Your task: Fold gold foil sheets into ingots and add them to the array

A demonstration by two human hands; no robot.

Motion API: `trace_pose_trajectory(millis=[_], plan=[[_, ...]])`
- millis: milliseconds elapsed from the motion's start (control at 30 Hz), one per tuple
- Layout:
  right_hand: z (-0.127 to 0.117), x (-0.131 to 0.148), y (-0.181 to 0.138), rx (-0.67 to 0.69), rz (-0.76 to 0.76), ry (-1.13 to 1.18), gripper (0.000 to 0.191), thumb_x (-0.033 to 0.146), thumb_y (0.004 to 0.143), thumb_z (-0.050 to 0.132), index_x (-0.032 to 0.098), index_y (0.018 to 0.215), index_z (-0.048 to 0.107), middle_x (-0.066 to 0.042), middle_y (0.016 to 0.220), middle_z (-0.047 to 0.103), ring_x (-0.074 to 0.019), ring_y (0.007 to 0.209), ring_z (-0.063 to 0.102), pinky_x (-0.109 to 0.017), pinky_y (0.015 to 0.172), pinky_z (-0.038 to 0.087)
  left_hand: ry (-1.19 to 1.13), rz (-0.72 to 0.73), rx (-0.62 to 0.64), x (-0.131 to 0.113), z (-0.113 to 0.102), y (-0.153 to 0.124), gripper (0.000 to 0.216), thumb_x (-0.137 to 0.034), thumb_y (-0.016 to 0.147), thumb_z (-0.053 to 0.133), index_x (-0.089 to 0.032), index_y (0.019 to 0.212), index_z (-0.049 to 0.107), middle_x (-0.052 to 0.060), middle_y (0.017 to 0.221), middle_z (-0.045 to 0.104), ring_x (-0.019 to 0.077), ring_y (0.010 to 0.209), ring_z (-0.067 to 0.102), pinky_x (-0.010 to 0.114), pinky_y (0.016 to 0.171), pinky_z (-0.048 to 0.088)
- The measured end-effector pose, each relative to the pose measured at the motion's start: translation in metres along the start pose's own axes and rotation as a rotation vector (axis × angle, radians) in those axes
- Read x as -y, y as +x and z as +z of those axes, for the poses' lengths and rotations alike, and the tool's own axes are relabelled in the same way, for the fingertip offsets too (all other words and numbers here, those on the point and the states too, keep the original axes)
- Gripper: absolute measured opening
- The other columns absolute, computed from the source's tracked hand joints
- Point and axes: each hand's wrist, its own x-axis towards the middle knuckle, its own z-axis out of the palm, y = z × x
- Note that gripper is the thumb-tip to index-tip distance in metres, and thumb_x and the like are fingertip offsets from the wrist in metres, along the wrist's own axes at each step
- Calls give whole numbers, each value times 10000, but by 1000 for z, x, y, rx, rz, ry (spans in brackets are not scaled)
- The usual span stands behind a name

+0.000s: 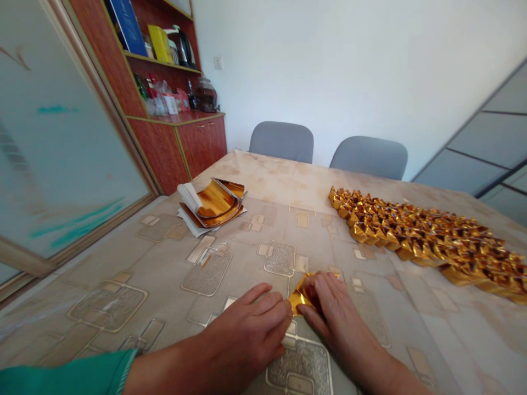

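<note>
A small piece of gold foil paper (299, 300), partly folded, is held low over the patterned tablecloth between both hands. My left hand (259, 323) pinches its left end, with the fingertips curled together. Over its right side, my right hand (331, 302) closes with thumb in front and fingers behind, hiding part of the paper. Further back on the left lies a stack of gold foil sheets (218, 200), curled up, with white backing showing at the edges. To the right, many folded gold paper ingots (411, 230) stand packed in long rows.
The table (251, 252) has a beige cloth under a clear-looking cover. Two grey chairs (282, 141) stand at its far side by the wall. A red-brown cabinet (200, 145) with bottles, boxes and a glass jar (206, 94) is at back left, beside a sliding door (61, 142).
</note>
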Motion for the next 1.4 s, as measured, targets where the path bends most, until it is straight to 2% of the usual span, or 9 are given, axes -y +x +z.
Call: trace_pose_trajectory(millis=[100,233,333,467,700,967,1100,1267,1400], plan=[[-5,-3,0,33,-12,38,222,71,871,610,215,963,470,-42,905,553,-235,824,523,-364,720,438,30,34,-15,1,-2,0,383,-305,1001,464,-91,1309,536,110,1352,594,253,1254,501,403,1115,327],[-11,-7,0,83,-35,71,211,42,885,579,219,940,478,-37,918,565,-227,849,536,-363,746,455,8,24,70,4,-7,-1,419,-339,1007,439,-102,1344,518,120,1408,562,266,1300,493,431,1145,309],[-11,-13,-1,112,-64,69,177,61,907,570,219,936,498,-34,941,580,-228,891,544,-377,793,460,-64,23,126,8,-14,-3,452,-325,987,484,-128,1393,472,109,1445,532,250,1335,473,446,1175,266],[-11,-19,-1,173,-91,47,139,69,919,560,206,912,540,-43,977,592,-226,931,549,-391,842,467,-128,35,209,16,-23,-6,614,-298,923,585,-166,1477,355,94,1495,477,236,1397,400,461,1210,164],[-21,-12,0,196,-131,-3,140,119,941,565,220,1025,611,-49,1024,610,-228,963,558,-382,843,489,-138,21,202,20,-25,3,599,-395,911,619,-225,1443,403,64,1328,620,233,1281,507,525,1204,116],[-33,-8,-8,209,-260,-16,187,182,917,650,266,1084,658,-40,1077,630,-216,1028,552,-368,893,494,-83,29,142,15,-24,5,581,-383,900,636,-249,1426,429,59,1302,614,245,1238,515,578,1176,179],[-43,-7,-9,268,-247,64,191,204,969,569,262,1118,673,-53,1095,630,-207,1048,548,-353,907,496,-84,46,126,17,-30,6,506,-390,903,632,-241,1368,499,47,1274,640,233,1214,537,554,1180,177],[-52,-9,-13,301,-219,182,332,59,943,478,222,1166,661,-65,1135,621,-188,1065,553,-319,932,489,-117,52,87,19,-35,9,332,-348,950,574,-245,1265,592,19,1247,678,214,1164,567,491,1167,192],[-53,-8,-13,271,-208,217,330,48,929,468,220,1127,669,-58,1129,633,-189,1070,555,-324,937,480,-201,-108,-10,16,-22,25,132,-281,953,576,-232,913,692,-17,979,727,176,969,607,467,1112,251]])
